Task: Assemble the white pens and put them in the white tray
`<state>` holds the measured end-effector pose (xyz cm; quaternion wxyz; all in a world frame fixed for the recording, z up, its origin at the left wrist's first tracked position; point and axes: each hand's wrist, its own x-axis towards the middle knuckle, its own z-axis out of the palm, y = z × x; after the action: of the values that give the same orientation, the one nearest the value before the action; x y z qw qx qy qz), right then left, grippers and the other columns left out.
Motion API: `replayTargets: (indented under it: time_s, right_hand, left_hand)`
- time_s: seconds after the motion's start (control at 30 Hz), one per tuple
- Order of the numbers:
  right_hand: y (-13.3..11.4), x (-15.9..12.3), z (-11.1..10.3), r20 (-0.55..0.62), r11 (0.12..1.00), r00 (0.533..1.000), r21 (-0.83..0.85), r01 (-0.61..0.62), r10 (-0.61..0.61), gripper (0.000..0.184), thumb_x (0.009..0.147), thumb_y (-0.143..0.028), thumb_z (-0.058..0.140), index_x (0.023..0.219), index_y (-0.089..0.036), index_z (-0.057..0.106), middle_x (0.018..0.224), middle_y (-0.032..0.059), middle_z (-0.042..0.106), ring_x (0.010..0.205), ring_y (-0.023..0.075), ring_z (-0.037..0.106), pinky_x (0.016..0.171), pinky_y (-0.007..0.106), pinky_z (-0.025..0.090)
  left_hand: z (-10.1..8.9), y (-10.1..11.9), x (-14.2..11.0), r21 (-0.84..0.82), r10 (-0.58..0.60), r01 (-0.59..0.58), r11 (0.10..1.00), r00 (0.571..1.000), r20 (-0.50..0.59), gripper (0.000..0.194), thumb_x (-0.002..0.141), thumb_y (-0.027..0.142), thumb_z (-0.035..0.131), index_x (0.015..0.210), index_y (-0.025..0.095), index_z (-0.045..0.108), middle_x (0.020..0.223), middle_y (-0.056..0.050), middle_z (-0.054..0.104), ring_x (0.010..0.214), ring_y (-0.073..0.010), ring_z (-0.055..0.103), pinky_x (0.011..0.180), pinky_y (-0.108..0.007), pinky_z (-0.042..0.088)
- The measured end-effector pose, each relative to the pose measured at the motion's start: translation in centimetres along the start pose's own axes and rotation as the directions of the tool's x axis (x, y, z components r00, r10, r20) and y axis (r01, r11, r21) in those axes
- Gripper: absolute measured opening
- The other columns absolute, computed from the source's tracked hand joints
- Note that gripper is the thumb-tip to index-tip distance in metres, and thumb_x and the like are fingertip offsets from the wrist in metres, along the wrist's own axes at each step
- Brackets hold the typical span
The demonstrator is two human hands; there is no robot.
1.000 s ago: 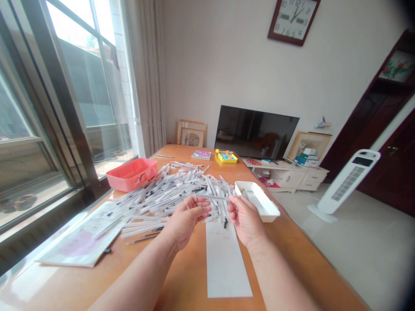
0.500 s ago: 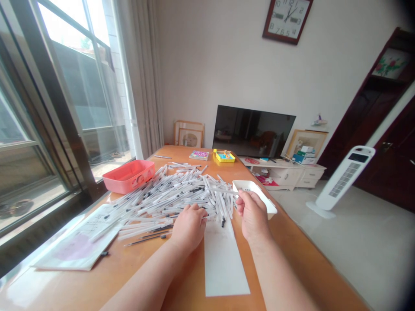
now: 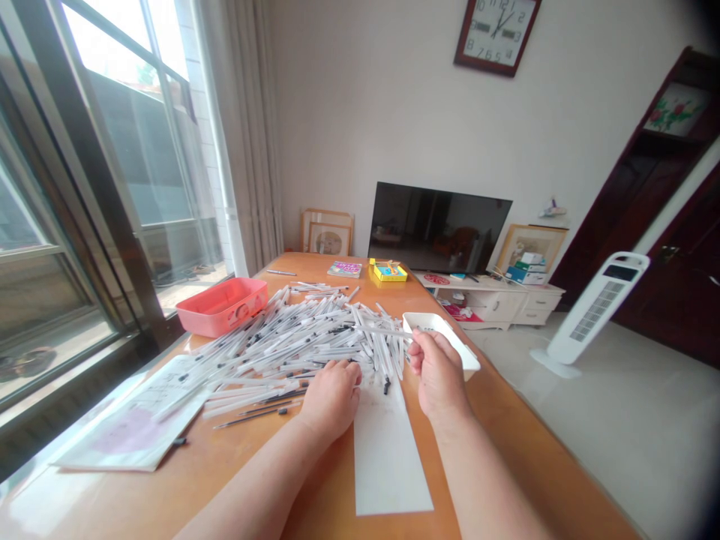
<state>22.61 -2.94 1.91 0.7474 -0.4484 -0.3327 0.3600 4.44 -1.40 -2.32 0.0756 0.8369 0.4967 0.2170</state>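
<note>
My right hand [image 3: 442, 373] pinches a translucent white pen barrel [image 3: 385, 331] between thumb and fingers, its far end pointing left over the heap. A large pile of similar pen barrels [image 3: 298, 330], mixed with small black parts, spreads across the wooden table. My left hand [image 3: 333, 397] lies at the pile's near edge with its fingers curled in; whatever is under them is hidden. A white paper strip [image 3: 391, 457] lies between my forearms. Just beyond my right hand stands a white tray [image 3: 469, 358], partly covered by the hand. Dark thin refills [image 3: 253, 416] lie left of my left hand.
A pink plastic basket [image 3: 194, 324] stands left of the pile. Below it lies a paper booklet [image 3: 127, 439]. Toward the far end are a yellow box [image 3: 390, 275] and a small magazine [image 3: 344, 269]. The table's right edge [image 3: 540, 431] drops to the floor.
My left hand has shifted slightly toward me, its fingers a little more curled. My right hand keeps the pen barrel in nearly the same place.
</note>
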Motion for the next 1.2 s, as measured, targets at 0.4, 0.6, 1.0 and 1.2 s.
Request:
replayTargets:
  time_s: [0.4,0.6,1.0,1.2]
  right_hand:
    - [-0.1,-0.3,0.2,0.053,1.000,0.999,0.025,-0.013,0.012,0.016,0.077,-0.029,0.069,0.072,-0.018,0.059,0.062,-0.0011,0.062,0.047,0.0069,0.043,0.041,0.019,0.030]
    - [0.0,-0.8,0.3,0.108,0.999,0.994,-0.049,-0.002,0.007,0.012,0.078,-0.028,0.067,0.077,-0.019,0.059,0.065,0.0019,0.066,0.051,0.0095,0.049,0.045,0.019,0.036]
    - [0.4,-1.0,0.4,0.123,0.989,0.992,-0.145,0.041,-0.023,0.013,0.081,-0.031,0.065,0.080,-0.019,0.058,0.069,0.0019,0.067,0.055,0.0117,0.052,0.047,0.022,0.041]
    - [0.5,-1.3,0.7,0.151,0.984,0.989,-0.178,0.030,-0.003,0.013,0.082,-0.031,0.063,0.082,-0.020,0.058,0.070,0.0022,0.067,0.056,0.0120,0.054,0.049,0.022,0.042]
  left_hand:
    - [-2.2,-1.5,0.9,-0.966,-0.473,0.221,0.133,0.871,0.133,0.013,0.079,0.023,0.068,0.089,0.016,0.063,0.076,-0.002,0.063,0.067,-0.0121,0.058,0.065,-0.023,0.046]
    - [-3.0,-2.4,1.1,-0.940,-0.464,0.145,-0.309,0.840,0.282,0.018,0.078,0.009,0.070,0.092,0.015,0.061,0.091,-0.011,0.069,0.079,-0.0146,0.068,0.073,-0.024,0.056]
    - [-2.8,-2.3,1.0,-0.927,-0.429,0.164,-0.339,0.849,0.307,0.024,0.081,0.010,0.069,0.104,0.013,0.062,0.096,-0.012,0.070,0.077,-0.0131,0.069,0.071,-0.021,0.058]
    - [-3.0,-1.8,1.0,-0.930,-0.423,0.191,-0.313,0.849,0.316,0.021,0.082,0.010,0.067,0.103,0.012,0.063,0.092,-0.012,0.069,0.075,-0.0129,0.069,0.071,-0.022,0.057]
